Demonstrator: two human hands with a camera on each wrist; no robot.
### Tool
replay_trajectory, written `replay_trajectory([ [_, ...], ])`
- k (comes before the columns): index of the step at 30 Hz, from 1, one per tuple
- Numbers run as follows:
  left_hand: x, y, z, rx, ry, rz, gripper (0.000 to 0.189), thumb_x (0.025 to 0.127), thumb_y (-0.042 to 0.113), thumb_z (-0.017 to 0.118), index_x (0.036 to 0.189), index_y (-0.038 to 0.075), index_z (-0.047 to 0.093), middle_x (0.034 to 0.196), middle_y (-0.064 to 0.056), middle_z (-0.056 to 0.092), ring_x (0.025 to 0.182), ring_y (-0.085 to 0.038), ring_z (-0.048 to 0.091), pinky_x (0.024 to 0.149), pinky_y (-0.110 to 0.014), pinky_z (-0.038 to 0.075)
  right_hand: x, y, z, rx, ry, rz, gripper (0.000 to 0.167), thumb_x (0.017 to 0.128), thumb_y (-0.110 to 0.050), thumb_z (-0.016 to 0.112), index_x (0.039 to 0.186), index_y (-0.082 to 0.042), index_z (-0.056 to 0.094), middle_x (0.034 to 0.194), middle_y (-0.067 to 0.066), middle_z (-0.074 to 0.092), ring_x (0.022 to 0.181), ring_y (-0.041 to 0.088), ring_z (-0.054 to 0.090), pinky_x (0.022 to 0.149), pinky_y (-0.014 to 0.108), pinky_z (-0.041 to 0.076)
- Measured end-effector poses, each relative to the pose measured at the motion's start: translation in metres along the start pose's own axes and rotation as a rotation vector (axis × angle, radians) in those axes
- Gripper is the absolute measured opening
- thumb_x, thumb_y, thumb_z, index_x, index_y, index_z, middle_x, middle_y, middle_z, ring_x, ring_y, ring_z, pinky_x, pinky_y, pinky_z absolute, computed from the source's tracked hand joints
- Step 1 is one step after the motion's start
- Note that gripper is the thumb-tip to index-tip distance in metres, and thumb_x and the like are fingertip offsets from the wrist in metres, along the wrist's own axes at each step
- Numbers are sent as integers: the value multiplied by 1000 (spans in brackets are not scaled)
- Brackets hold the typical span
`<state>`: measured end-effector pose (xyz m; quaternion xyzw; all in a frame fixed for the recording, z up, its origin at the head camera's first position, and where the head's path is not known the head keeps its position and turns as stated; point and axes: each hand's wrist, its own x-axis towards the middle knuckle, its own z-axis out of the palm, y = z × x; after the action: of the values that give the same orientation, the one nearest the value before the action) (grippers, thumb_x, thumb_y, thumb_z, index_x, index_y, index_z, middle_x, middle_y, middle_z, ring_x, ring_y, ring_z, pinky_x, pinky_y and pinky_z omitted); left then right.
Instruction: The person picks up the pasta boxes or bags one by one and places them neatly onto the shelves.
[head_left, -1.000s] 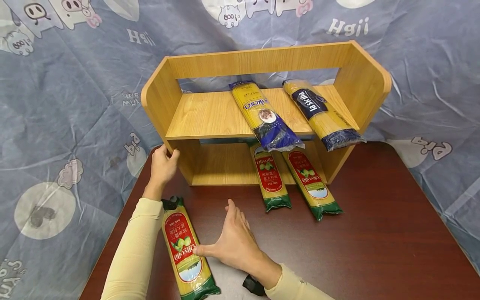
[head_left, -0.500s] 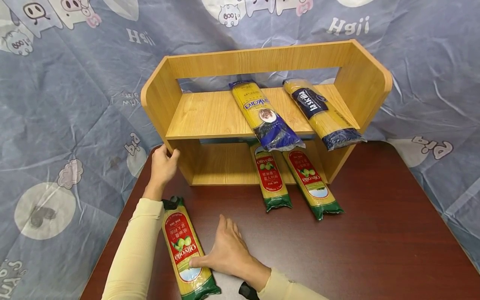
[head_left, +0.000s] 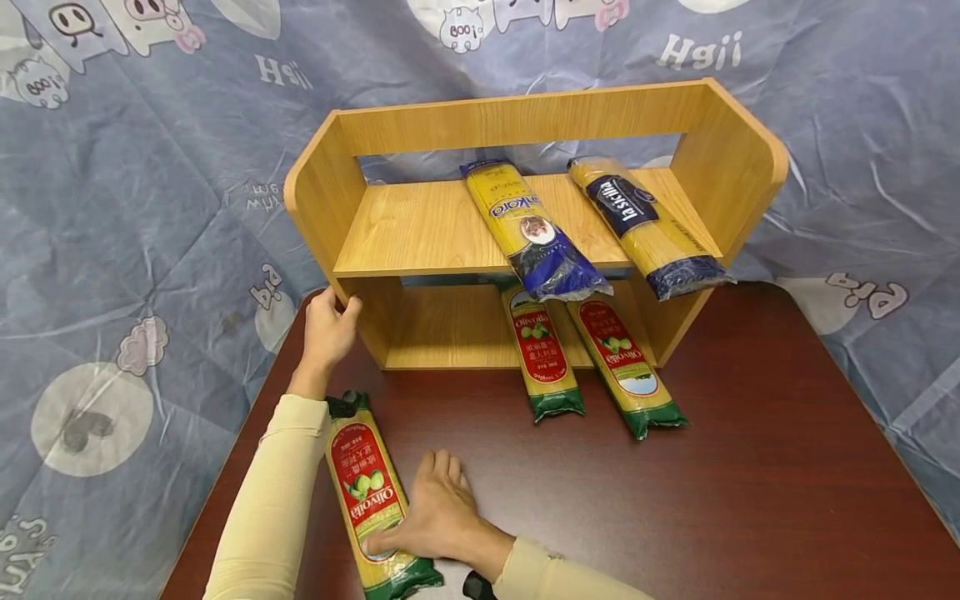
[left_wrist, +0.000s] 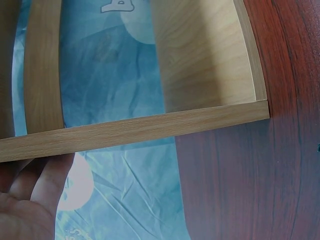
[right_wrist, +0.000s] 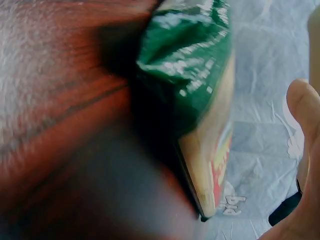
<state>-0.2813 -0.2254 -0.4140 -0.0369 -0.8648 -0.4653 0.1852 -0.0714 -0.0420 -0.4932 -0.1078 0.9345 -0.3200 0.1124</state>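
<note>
My left hand (head_left: 330, 333) grips the left side panel of a two-tier wooden shelf (head_left: 318, 208) by its front edge. In the left wrist view its fingers (left_wrist: 47, 182) lie along the panel's outer face. A packet of Olivoilà spaghetti (head_left: 363, 471), yellow with a red label and green ends, lies on the table to the left of my right hand (head_left: 438, 512). That hand is spread, its thumb over the packet's near part and its fingers beyond the right edge. In the right wrist view the packet's green end (right_wrist: 187, 60) stands apart from the thumb (right_wrist: 302, 105).
On the upper tier lie a blue-and-yellow spaghetti packet (head_left: 517, 221) and a La Sicilia spaghetti packet (head_left: 637, 221), both overhanging its front. Two more Olivoilà packets, a left one (head_left: 543, 354) and a right one (head_left: 622, 362), jut from the lower tier over the dark red-brown table (head_left: 750, 467). Patterned cloth (head_left: 150, 250) hangs behind.
My right hand has moved left and toward me, bringing its thumb across the near part of the Olivoilà packet. My left hand stays on the shelf panel.
</note>
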Motion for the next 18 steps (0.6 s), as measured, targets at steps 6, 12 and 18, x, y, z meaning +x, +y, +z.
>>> replay_trajectory([
  [6,0,1,0,8,4,-7,28,100,14,57,119,-3,67,109,-23,71,98,-33,70,82,-50,55,-4,-3,17,-142,41,-29,130,41,-86,82,129,3,47,102,7,40,101,27,40,88,44,36],
  [12,0,1,0,0,0,-3,29,100,15,57,121,-4,67,110,-23,71,99,-34,70,83,-50,56,-8,-4,33,-264,85,-29,140,38,-91,76,137,3,44,112,12,44,110,30,41,90,49,33],
  [18,-1,1,0,1,1,-5,30,101,15,56,122,-3,66,111,-23,71,99,-34,70,82,-50,56,-7,-6,41,-318,89,-51,146,38,-93,74,142,3,41,120,15,44,114,31,40,92,51,32],
])
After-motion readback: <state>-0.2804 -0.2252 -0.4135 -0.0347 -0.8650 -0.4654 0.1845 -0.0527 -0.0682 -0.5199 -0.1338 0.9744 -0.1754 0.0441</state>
